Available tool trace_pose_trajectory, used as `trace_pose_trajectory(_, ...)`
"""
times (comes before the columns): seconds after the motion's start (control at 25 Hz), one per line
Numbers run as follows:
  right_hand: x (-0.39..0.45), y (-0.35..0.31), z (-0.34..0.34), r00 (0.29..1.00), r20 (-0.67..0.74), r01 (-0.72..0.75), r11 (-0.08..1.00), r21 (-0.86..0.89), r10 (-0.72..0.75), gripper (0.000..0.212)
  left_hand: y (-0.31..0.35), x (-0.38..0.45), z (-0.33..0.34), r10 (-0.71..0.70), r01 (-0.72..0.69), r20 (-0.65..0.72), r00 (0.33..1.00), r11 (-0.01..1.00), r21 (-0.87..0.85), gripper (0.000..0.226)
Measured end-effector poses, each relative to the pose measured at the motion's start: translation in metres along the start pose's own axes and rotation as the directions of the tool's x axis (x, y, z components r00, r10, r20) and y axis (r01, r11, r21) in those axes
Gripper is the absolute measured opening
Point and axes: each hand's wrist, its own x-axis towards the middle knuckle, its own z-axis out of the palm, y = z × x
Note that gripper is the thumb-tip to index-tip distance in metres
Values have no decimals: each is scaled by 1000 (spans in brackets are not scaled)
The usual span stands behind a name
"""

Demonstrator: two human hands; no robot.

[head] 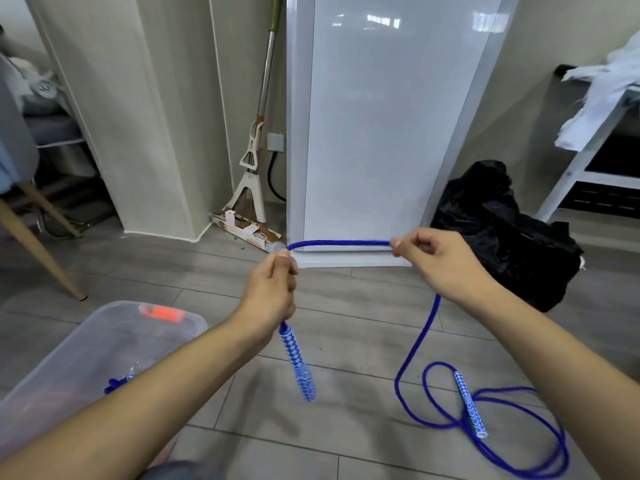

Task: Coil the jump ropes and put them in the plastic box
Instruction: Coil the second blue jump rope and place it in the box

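A blue jump rope [341, 242] stretches taut between my two hands above the floor. My left hand [273, 289] grips the top of one blue-and-white patterned handle [298, 363], which hangs down below it. My right hand [440, 259] pinches the cord further along. From there the cord drops to the floor and lies in loose loops around the second handle [470, 405] at the lower right. A clear plastic box [69, 355] stands at the lower left, with a blue rope [117, 384] lying inside it.
A mop [254, 161] leans in the corner beside a white door panel [381, 116]. A black plastic bag [502, 230] sits on the floor at the right, beside a white rack [585, 161]. A wooden chair leg [38, 247] stands at the left.
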Motion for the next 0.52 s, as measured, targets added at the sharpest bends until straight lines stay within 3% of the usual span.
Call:
trace_pose_trajectory(0.12,-12,24,-17,949,298,-114,993,9,106,28,0,16,-16,16,-41,-285,958,996,-83,36)
trace_pose_trajectory(0.2,-14,33,-26,916,352,-213,977,20,192,29,-6,19,-21,-53,17,-340,939,994,-109,38)
trace_pose_trajectory(0.28,-12,29,-19,929,310,-224,974,42,200,31,-12,15,-14,-170,141,-249,953,982,-128,35)
trace_pose_trajectory(0.36,-14,13,4,960,252,-137,990,39,123,31,-9,7,1,-259,243,-105,960,960,-140,29)
trace_pose_trajectory(0.52,-38,-13,59,960,281,4,999,-35,6,28,6,-8,25,-268,273,53,962,941,-201,29)
